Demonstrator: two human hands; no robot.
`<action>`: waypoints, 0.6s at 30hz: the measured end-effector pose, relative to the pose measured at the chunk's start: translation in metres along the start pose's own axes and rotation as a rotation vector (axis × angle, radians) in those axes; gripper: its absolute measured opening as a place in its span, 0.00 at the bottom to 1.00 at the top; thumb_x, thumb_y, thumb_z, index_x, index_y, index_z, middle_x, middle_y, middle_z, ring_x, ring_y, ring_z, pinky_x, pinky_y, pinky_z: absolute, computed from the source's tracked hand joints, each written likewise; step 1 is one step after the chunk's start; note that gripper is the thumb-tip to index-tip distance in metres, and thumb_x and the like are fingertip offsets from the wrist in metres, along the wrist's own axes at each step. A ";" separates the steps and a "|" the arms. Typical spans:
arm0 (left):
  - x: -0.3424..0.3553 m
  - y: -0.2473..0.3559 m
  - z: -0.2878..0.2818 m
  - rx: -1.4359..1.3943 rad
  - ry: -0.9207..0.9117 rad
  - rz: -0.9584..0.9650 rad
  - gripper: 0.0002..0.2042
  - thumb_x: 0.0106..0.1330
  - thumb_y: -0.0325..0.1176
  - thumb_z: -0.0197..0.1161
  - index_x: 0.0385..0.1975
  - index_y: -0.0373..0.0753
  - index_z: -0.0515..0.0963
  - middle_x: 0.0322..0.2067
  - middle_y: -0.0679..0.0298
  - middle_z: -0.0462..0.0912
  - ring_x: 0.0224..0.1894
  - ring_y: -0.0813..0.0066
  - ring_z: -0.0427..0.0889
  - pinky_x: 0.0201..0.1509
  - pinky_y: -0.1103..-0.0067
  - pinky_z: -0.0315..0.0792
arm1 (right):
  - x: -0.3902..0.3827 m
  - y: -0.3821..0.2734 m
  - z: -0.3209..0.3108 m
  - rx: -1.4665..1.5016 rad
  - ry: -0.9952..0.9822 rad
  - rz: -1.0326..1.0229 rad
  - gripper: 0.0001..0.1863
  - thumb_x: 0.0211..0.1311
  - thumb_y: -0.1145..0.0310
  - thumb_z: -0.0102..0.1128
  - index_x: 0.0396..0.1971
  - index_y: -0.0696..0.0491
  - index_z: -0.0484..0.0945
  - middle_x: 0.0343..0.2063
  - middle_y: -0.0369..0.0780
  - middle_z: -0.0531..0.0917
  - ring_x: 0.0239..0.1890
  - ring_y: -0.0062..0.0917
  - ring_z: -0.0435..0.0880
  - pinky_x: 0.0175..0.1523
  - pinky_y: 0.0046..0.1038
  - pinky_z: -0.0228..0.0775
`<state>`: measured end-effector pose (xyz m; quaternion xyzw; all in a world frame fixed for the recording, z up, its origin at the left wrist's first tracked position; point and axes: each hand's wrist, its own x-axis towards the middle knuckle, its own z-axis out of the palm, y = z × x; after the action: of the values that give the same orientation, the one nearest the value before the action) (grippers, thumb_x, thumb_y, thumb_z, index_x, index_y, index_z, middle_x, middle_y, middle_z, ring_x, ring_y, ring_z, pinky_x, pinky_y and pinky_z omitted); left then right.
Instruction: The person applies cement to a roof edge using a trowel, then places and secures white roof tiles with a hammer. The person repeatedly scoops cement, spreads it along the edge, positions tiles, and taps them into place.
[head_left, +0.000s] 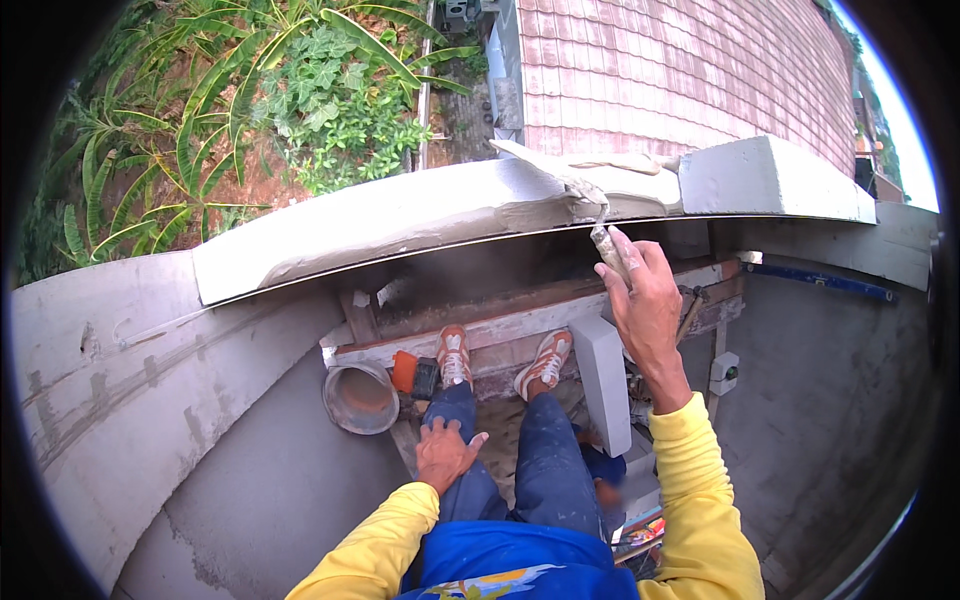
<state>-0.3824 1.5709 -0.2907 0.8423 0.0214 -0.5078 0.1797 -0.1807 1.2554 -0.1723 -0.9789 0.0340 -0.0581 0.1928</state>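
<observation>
My right hand (650, 312) is closed round the handle of a trowel (540, 168), raised at the top of the wall. Its blade, smeared with pale mortar, rests on or just over the row of white blocks (400, 215). Wet-looking mortar (625, 163) lies beside the blade, near the joint with the right-hand block (765, 180). On my left thigh, near the knee, lies my left hand (446, 455), its fingers spread and holding nothing. A thin taut line runs along the blocks' near edge.
Under my shoes (453, 355) is a wooden plank (500, 335). Beside it hang or stand a mortar bucket (360, 397) and an orange-and-black object (412, 374). A white block (600, 380) stands right of my legs; a person in blue (602, 464) is below. Blue level (820, 280) at right.
</observation>
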 end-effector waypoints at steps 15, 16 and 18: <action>-0.003 0.017 0.014 0.067 -0.044 -0.066 0.37 0.70 0.68 0.62 0.63 0.40 0.82 0.68 0.49 0.75 0.70 0.39 0.72 0.71 0.53 0.72 | 0.015 -0.107 0.062 0.185 -0.145 -0.324 0.25 0.68 0.70 0.59 0.64 0.57 0.79 0.45 0.42 0.81 0.47 0.32 0.82 0.46 0.33 0.75; -0.003 0.025 0.012 0.080 -0.074 -0.085 0.37 0.70 0.67 0.63 0.64 0.41 0.82 0.69 0.49 0.74 0.70 0.40 0.72 0.72 0.53 0.72 | -0.001 -0.105 0.066 0.227 -0.095 -0.308 0.25 0.68 0.70 0.60 0.65 0.57 0.78 0.46 0.42 0.81 0.48 0.32 0.82 0.47 0.33 0.75; 0.000 0.033 0.020 0.104 -0.088 -0.099 0.36 0.70 0.67 0.64 0.65 0.43 0.82 0.71 0.52 0.74 0.72 0.41 0.71 0.73 0.54 0.71 | -0.043 -0.080 0.067 0.282 -0.018 -0.228 0.27 0.66 0.70 0.62 0.66 0.57 0.78 0.46 0.42 0.81 0.48 0.33 0.83 0.47 0.33 0.76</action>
<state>-0.3916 1.5340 -0.2901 0.8252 0.0284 -0.5531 0.1112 -0.2117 1.3576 -0.2075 -0.9402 -0.0873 -0.0748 0.3206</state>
